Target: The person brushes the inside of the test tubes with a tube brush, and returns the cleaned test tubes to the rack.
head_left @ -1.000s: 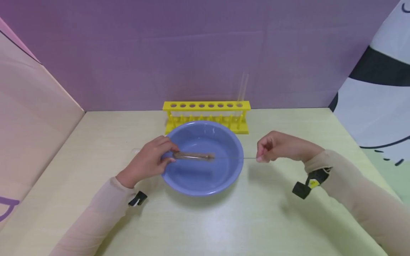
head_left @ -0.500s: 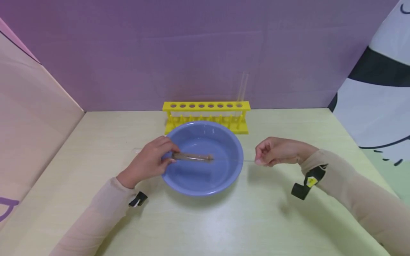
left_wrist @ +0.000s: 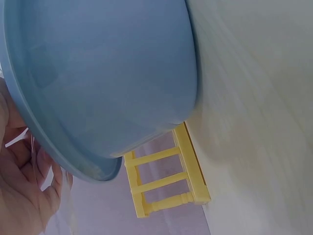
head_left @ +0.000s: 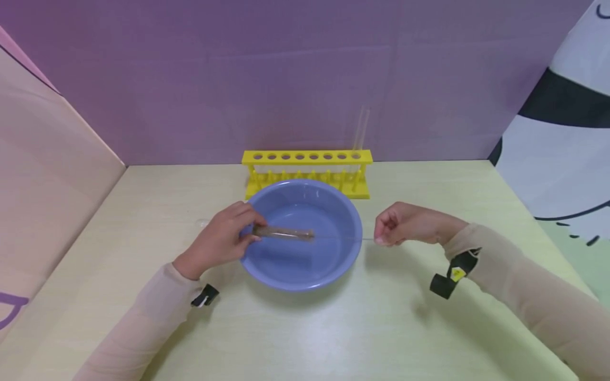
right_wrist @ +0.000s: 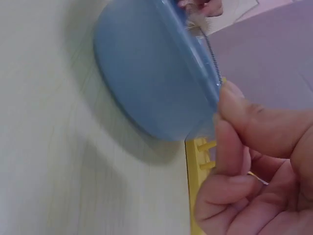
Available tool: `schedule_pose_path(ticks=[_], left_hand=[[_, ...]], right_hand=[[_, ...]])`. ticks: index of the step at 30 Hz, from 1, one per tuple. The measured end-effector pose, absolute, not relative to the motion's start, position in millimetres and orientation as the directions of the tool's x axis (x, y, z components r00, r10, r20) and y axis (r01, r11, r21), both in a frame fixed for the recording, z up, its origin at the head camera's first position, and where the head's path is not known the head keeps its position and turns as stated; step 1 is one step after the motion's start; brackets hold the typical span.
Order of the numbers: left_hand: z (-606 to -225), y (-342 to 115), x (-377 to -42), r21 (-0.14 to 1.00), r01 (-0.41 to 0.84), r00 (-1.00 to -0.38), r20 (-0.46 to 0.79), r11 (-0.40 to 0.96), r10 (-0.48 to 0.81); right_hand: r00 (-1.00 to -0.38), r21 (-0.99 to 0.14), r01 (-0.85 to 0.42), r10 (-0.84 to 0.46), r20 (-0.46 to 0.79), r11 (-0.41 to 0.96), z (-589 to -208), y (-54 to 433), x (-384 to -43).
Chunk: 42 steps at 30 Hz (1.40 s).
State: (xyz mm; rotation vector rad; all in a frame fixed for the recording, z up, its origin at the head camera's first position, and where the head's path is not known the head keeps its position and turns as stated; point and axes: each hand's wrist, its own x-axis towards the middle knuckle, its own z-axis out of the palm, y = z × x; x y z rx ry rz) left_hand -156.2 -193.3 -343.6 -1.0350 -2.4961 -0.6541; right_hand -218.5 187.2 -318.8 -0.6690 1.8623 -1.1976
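Observation:
A glass test tube (head_left: 286, 233) lies nearly level over the blue basin (head_left: 295, 283), gripped by my left hand (head_left: 221, 238) between thumb and fingers at the basin's left side. Brown bristles of a test tube brush fill much of the tube. From its right end runs the brush's thin wire handle (head_left: 338, 237), twisted metal in the right wrist view. My right hand (head_left: 410, 225) pinches the wire's far end between thumb and forefinger, just past the basin's right rim. The brush's bristly end (right_wrist: 197, 24) shows at the tube's mouth. In the left wrist view my fingers partly hide the tube.
Behind the basin stands a yellow test tube rack (head_left: 307, 157), its lower part partly covered by the basin. One clear test tube (head_left: 361, 129) leans in its rightmost hole. Another clear glass object (head_left: 202, 223) lies on the table left of the basin, mostly behind my left hand.
My right hand has come slightly left and a little lower, bringing the wire closer to the tube, so less wire shows. My left hand and the basin have barely moved.

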Motion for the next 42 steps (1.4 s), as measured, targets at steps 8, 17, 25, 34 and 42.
schedule_pose_path(ticks=[8, 17, 25, 34, 42], left_hand=[[-345, -195, -155, 0.274, 0.726, -0.67, 0.491, 0.631, 0.557], [-344, -196, -156, 0.273, 0.731, -0.663, 0.499, 0.626, 0.557], [-342, -195, -156, 0.271, 0.723, -0.674, 0.48, 0.636, 0.562], [-340, -194, -156, 0.276, 0.714, -0.686, 0.46, 0.643, 0.564], [-341, -194, -157, 0.286, 0.71, -0.69, 0.465, 0.644, 0.554]], right_hand=[[-0.692, -0.847, -0.15, -0.666, -0.278, 0.51, -312, 178, -209], [-0.733, -0.781, -0.305, -0.658, -0.172, 0.545, -312, 173, -204], [-0.756, -0.697, -0.432, -0.651, -0.067, 0.572, -312, 168, -196], [-0.771, -0.594, -0.547, -0.631, 0.082, 0.59, -318, 162, -185], [-0.716, -0.456, -0.682, -0.648, 0.259, 0.572, -321, 156, -178]])
